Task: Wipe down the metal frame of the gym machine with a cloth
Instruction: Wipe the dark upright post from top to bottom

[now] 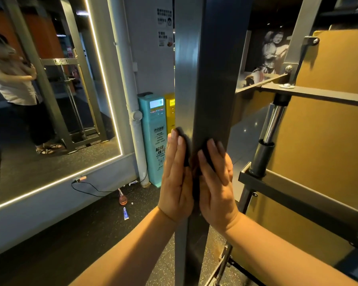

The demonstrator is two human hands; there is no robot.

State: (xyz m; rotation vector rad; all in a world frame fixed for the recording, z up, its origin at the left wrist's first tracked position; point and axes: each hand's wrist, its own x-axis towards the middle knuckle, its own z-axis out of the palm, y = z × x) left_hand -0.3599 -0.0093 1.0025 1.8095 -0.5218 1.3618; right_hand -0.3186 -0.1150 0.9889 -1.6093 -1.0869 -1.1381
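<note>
Progress looks mid-job to me: left hand (177, 180) and right hand (216, 182) lie flat with straight fingers, grip released, pressing the dark cloth (186, 145) against the upright metal post (205, 79). Nothing shows which stretches are already wiped, so I judge the post above and the crossbar (318, 96) remain. Chinese writing on the teal kiosk (153, 141) and wall notices (164, 27) is too small to read.

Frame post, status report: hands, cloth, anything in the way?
Left hand flat, pressing dark cloth on post, left face. Right hand flat on cloth, right face. Crossbar joins post higher up, right side.
</note>
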